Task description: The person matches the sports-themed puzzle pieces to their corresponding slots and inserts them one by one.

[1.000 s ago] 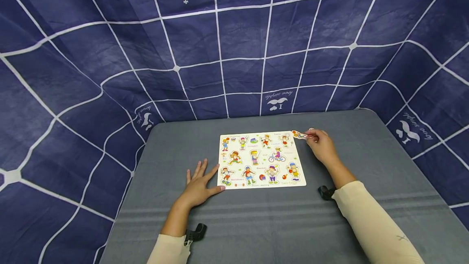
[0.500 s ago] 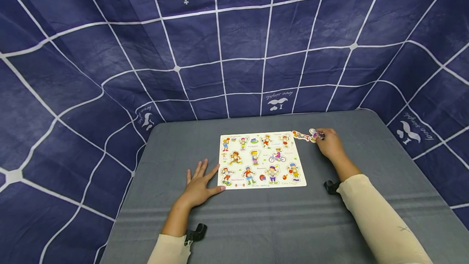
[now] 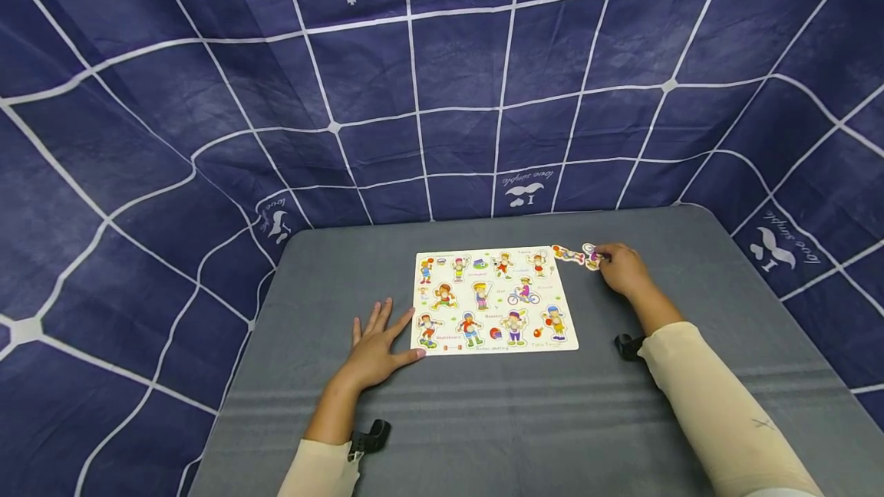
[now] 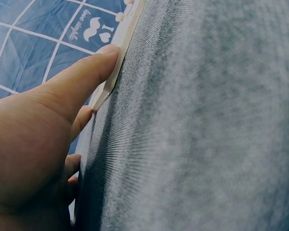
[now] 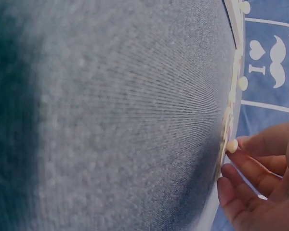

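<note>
A white peg puzzle board [image 3: 500,311] with several cartoon sport figures lies flat on the grey table. My left hand [image 3: 373,355] rests at its near left corner, fingers spread; in the left wrist view the thumb [image 4: 103,60] presses on the board's edge. Off the board's far right corner lies a loose figure puzzle piece [image 3: 568,255]. A second puzzle piece [image 3: 591,257], with a wheel-like outline, sits beside it under my right hand [image 3: 625,271]. In the right wrist view my right thumb and forefinger pinch its small pale knob [image 5: 232,146].
The grey cloth-covered table [image 3: 483,420] extends around the board. Behind and at both sides hangs a blue curtain [image 3: 456,83] with white lines. Black wrist cameras sit on the left wrist [image 3: 373,437] and right wrist [image 3: 628,347].
My right hand has shifted rightward from near the board's corner, and the two loose pieces now show more fully. It hardly moves over the last half second. My left hand and the board stay put.
</note>
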Available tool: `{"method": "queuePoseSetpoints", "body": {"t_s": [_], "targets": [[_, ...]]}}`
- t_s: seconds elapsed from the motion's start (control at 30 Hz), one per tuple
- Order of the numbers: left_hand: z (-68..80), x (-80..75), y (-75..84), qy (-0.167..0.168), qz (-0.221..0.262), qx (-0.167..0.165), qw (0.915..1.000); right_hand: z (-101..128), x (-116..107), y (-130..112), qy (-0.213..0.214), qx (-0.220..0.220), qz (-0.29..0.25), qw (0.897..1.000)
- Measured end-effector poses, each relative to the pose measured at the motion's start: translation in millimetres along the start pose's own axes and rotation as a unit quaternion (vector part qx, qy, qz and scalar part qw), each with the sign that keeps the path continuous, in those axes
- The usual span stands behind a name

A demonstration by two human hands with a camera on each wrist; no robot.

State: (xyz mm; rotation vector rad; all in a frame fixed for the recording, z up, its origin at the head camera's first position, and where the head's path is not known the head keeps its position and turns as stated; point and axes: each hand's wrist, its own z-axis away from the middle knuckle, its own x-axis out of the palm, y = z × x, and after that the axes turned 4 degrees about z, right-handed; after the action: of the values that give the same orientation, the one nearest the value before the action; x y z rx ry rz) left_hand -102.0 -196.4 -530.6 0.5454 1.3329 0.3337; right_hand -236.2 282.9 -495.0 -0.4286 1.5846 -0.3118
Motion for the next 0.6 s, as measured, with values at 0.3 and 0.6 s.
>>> {"method": "queuePoseSetpoints", "body": {"t_s": [0.3, 0.6], "targets": [[0.3, 0.2, -0.8, -0.004, 0.008, -0.002, 1.0000, 5.1, -0.4, 0.0, -0.011, -0.010, -0.009, 1.000], [-0.8, -0.4, -0.4, -0.003, 0.007, 0.002, 1.0000, 7.6, -1.7, 3.0, -0.044, -0.023, -0.007, 0.999]]}}
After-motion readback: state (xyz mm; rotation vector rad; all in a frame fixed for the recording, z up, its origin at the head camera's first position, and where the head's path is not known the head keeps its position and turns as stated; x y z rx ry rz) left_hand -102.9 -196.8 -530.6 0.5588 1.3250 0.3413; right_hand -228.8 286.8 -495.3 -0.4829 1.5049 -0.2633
